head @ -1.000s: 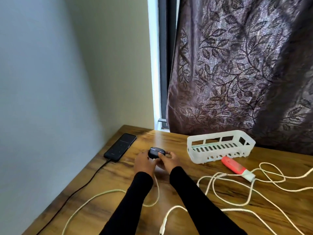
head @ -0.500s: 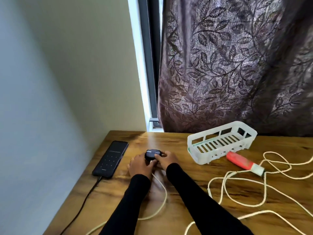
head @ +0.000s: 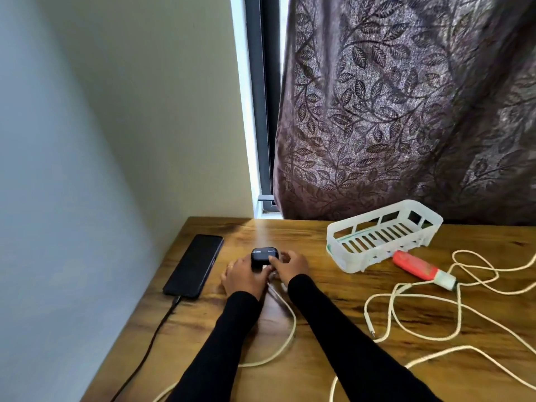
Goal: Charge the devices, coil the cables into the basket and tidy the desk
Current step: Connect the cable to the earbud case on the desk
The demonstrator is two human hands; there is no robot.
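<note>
A small dark earbud case (head: 262,254) sits on the wooden desk (head: 319,329) between my two hands. My left hand (head: 242,277) grips its near left side. My right hand (head: 288,265) pinches its right edge, where a white cable (head: 285,332) runs back toward me. A black phone (head: 193,265) lies flat to the left with a black cable (head: 150,343) plugged into its near end. An empty white plastic basket (head: 383,236) stands at the back right. A red and white device (head: 420,268) lies just in front of it among loose white cables (head: 464,300).
A wall runs along the desk's left edge. A patterned curtain (head: 406,111) hangs behind the desk, with a window frame beside it. Loose white cable loops cover the desk's right half, with a free connector end (head: 371,329) near the middle.
My view has drifted left and tilted slightly. Both hands stay on the earbud case with only small finger shifts. The phone screen, lit before, is now dark.
</note>
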